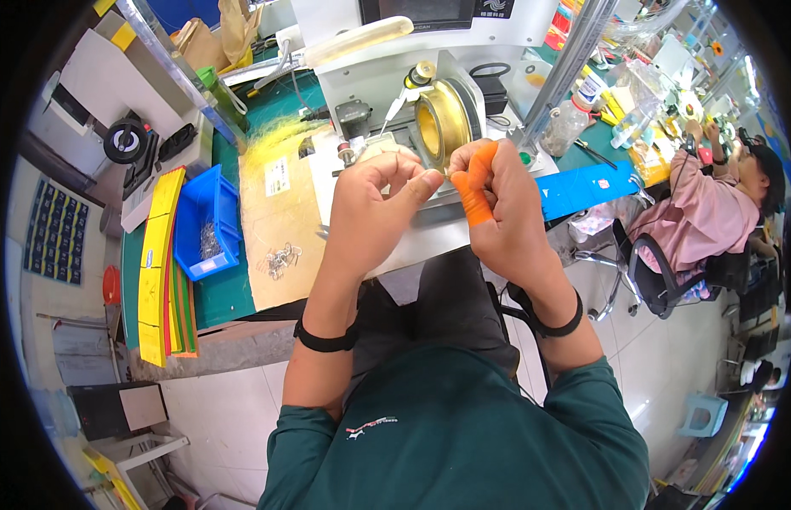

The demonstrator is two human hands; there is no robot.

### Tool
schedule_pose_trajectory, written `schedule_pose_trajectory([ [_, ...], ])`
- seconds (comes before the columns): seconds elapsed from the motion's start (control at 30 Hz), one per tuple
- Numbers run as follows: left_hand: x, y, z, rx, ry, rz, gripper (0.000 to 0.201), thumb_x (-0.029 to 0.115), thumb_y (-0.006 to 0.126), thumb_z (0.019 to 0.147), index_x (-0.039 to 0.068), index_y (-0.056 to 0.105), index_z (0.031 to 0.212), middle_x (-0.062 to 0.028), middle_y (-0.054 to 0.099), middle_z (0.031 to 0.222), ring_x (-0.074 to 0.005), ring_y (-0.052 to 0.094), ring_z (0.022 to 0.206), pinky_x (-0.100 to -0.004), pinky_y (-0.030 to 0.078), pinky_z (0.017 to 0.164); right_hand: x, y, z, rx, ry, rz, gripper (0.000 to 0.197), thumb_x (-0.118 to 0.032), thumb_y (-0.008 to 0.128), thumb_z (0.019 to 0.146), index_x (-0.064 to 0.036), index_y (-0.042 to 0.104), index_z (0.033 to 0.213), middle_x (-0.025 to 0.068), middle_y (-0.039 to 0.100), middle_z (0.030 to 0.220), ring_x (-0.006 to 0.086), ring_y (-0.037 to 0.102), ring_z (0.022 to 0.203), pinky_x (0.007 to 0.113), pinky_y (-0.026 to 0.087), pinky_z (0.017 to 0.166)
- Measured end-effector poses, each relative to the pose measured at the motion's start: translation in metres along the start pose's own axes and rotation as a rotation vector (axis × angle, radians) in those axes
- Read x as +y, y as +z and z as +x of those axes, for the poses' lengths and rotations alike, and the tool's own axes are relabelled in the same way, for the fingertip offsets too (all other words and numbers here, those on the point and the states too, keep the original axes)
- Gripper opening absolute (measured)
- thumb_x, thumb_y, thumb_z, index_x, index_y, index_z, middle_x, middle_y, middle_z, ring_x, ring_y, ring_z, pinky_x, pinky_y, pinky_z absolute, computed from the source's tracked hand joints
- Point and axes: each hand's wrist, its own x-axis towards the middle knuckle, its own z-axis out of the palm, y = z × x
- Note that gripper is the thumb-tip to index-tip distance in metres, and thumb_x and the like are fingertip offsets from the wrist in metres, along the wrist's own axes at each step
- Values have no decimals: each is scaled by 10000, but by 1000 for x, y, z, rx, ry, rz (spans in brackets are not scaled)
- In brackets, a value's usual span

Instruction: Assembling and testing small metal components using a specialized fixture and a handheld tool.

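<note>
Left hand (374, 204) and right hand (507, 208) nearly meet, fingers pinched to thumbs; whatever's between them is too fine to tell. The gold spool (453, 115) sits just beyond, at the white machine (340, 81). Slow, even movement and a light grip should serve best.

My left hand (382, 208) and right hand (507, 208) are side by side, just this side of the spool (425, 127) at the machine's (340, 89) front. To their left, clips (280, 260) lie on a board (272, 221); beyond it, a bin (215, 266) holds metal bits (210, 241), then come strips (155, 272). Well to my right, a co-worker (688, 208) sits on a chair (654, 280).
</note>
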Motion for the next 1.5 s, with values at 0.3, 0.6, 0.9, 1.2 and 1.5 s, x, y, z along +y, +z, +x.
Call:
schedule_pose_trajectory([
  [0.3, 14, 10, -5, 91, 190, 141, 103, 65, 810, 916, 17, 744, 978, -22, 620, 1159, -16, 462, 728, -226, 396, 656, 14, 3, 2, 21, -76, -1, 274, 141, 649, 897, -13, 526, 1087, 146, 643, 924, 331, 652, 755, 349, 513, 680],
  [0.6, 4, 3, -4, 25, 46, 68, 162, 39, 842, 816, 52, 765, 958, -101, 595, 1213, -174, 527, 792, -323, 462, 676, 2, 2, -1, 34, -210, -300, 285, 111, 674, 891, -43, 536, 1088, 140, 650, 964, 348, 659, 724, 358, 504, 637],
  [0.9, 14, 14, -8, 156, 593, 519, 72, 3, 768, 906, 42, 722, 945, -44, 543, 1065, -92, 451, 782, -242, 410, 647, -1, -19, 10, -152, 335, 343, 141, 10, 654, 1011, -16, 560, 1114, 55, 668, 969, 99, 597, 869, 311, 501, 709],
  [1.2, 5, 15, -10, 160, 161, 193, 87, 22, 779, 880, -14, 713, 924, -46, 514, 995, -101, 437, 749, -271, 401, 628, -23, -19, -11, 240, 82, -47, 427, 128, 707, 897, 14, 564, 1284, 64, 721, 1054, 27, 359, 590, 218, 306, 528],
  [1.5, 8, 17, -11, 169, 221, 222, 80, 8, 785, 865, 0, 726, 918, -45, 513, 988, -112, 467, 761, -251, 384, 605, -18, -12, -18, 239, 18, -154, 478, 169, 734, 815, 14, 613, 1250, 46, 694, 1010, 72, 332, 580, 249, 301, 527],
])
